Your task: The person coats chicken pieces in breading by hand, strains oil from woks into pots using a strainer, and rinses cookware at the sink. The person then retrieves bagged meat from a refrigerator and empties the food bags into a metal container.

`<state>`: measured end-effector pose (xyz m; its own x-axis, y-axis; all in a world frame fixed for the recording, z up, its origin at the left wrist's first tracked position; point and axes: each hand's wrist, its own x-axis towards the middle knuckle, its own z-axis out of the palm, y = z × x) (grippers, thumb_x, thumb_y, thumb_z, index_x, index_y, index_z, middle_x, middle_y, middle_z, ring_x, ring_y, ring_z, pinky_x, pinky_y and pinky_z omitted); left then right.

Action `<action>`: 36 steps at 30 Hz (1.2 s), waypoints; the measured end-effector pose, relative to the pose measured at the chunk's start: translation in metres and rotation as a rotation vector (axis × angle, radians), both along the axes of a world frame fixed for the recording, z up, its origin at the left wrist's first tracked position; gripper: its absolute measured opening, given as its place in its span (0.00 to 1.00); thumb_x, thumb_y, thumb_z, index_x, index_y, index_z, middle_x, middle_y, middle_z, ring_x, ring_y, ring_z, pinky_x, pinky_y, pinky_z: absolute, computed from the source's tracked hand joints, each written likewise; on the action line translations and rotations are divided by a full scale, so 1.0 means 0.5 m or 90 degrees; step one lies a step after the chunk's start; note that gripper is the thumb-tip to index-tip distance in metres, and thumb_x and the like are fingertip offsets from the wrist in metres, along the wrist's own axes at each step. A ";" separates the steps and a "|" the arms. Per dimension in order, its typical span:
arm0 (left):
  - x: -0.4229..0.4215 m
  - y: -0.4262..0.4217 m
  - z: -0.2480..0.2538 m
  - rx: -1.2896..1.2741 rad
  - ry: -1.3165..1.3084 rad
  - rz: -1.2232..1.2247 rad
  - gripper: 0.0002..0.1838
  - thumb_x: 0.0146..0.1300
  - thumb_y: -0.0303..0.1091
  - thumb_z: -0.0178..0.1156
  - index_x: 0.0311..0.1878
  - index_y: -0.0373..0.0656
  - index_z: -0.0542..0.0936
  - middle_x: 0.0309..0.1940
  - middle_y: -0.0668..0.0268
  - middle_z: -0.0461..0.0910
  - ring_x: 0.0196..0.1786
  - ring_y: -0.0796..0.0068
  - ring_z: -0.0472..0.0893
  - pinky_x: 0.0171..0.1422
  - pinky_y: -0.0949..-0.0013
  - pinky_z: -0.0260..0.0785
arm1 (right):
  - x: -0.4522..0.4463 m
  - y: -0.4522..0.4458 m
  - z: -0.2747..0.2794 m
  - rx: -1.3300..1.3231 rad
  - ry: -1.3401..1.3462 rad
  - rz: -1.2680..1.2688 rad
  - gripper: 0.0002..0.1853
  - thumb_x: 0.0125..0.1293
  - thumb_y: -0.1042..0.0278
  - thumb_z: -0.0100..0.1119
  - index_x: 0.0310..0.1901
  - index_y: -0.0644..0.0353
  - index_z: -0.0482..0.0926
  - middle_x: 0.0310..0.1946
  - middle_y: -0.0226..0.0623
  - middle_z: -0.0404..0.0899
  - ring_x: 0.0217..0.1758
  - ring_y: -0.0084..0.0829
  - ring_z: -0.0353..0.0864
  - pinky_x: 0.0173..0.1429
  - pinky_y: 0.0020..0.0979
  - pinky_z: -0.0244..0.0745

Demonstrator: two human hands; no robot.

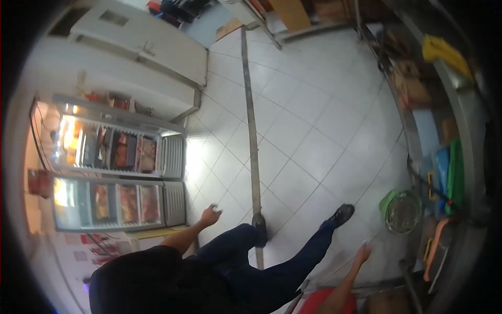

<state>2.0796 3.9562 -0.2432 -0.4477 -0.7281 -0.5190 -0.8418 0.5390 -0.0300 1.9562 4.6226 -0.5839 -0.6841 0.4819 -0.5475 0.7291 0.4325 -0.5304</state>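
Note:
My left hand [211,215] hangs out to the side at the end of a bare forearm, over the tiled floor near the display fridges. Its fingers are curled, and a small greyish bit shows at them, too small to name. On the other side, my right hand [363,253] hangs low over the floor, nearest to a round bin with a green liner [401,212]. Its fingers look closed, and what they hold, if anything, is too blurred to make out. Neither hand touches the furniture. My legs in dark jeans [293,280] are in mid-stride, with dark shoes [342,214].
Two lit glass-door fridges [119,205] with packed food trays stand on the left. A white cabinet [172,55] is beyond them. A dark strip [250,115] runs along the tiles. Shelving with boxes [410,83] and a green item [456,180] lines the right. Something red [316,301] is below.

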 end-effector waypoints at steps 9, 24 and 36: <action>0.852 -0.076 0.038 0.382 0.120 -0.020 0.26 0.57 0.55 0.58 0.47 0.42 0.84 0.39 0.51 0.85 0.48 0.52 0.82 0.54 0.59 0.74 | 0.293 -0.261 0.138 0.174 -0.062 0.863 0.15 0.68 0.58 0.50 0.47 0.58 0.80 0.32 0.34 0.82 0.34 0.35 0.79 0.40 0.38 0.74; 0.823 -0.477 0.086 0.166 0.609 0.709 0.17 0.65 0.39 0.60 0.52 0.37 0.78 0.40 0.58 0.83 0.33 0.72 0.84 0.33 0.71 0.75 | 0.077 -1.419 0.531 0.035 -0.111 1.017 0.20 0.61 0.50 0.59 0.44 0.59 0.84 0.37 0.42 0.86 0.45 0.39 0.84 0.53 0.38 0.76; 0.655 -1.311 -0.001 0.353 0.747 1.047 0.17 0.68 0.43 0.54 0.54 0.44 0.75 0.43 0.63 0.82 0.33 0.73 0.82 0.32 0.70 0.73 | -0.044 -2.195 0.640 -0.005 -0.125 0.997 0.18 0.62 0.57 0.59 0.44 0.65 0.80 0.31 0.39 0.84 0.30 0.30 0.84 0.37 0.32 0.79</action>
